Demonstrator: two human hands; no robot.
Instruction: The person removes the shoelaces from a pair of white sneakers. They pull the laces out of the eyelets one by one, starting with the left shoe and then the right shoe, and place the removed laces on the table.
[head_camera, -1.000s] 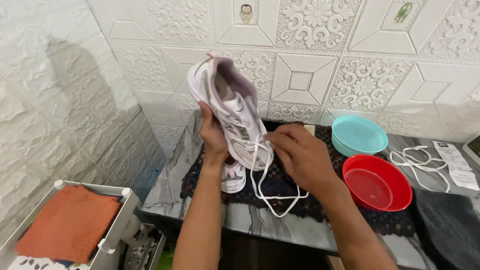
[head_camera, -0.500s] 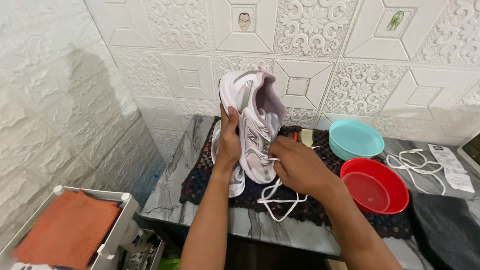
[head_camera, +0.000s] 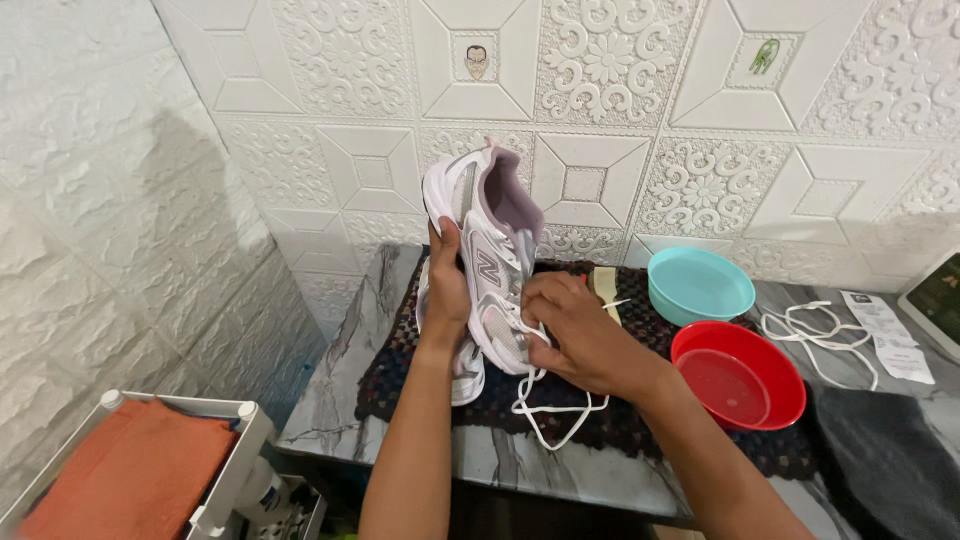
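Left hand (head_camera: 447, 290) gripping upright white sneaker (head_camera: 485, 250), right hand (head_camera: 575, 335) pinching its white lace (head_camera: 550, 415), red bowl (head_camera: 740, 375) nearby

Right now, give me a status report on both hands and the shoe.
Left hand grips white sneaker upright. Right hand pinches its white lace. Second sneaker lies beneath, on dark mat.

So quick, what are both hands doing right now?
Left hand: closed around the white sneaker, holding it upright.
Right hand: closed, pinching the sneaker's white lace.
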